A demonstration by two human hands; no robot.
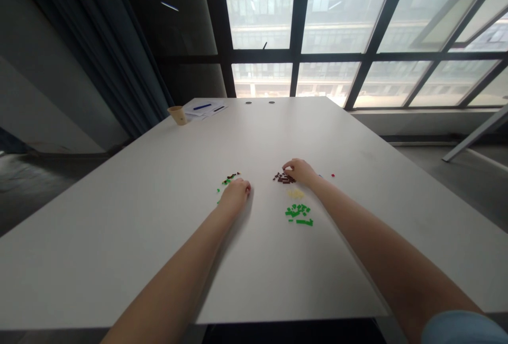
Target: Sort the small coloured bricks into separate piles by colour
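Observation:
My right hand (300,170) reaches over a pile of small dark brown toy bricks (284,179), its thumb and fingers drawn together at the pile's far edge. What the pinch holds, if anything, is too small to make out. Closer to me lie pale yellow bricks (296,193) and a group of green bricks (298,210), one of them long. My left hand (236,192) rests on the table with curled fingers, their contents hidden. Just beyond it runs a small cluster of green, dark and reddish pieces (230,179), partly covered by the hand.
A single red piece (333,175) lies right of my right hand. Toward the far left of the white table (159,201) stand a tan paper cup (178,115) and papers (198,112) with a blue pen (202,106). Two round discs (272,102) sit near the far edge.

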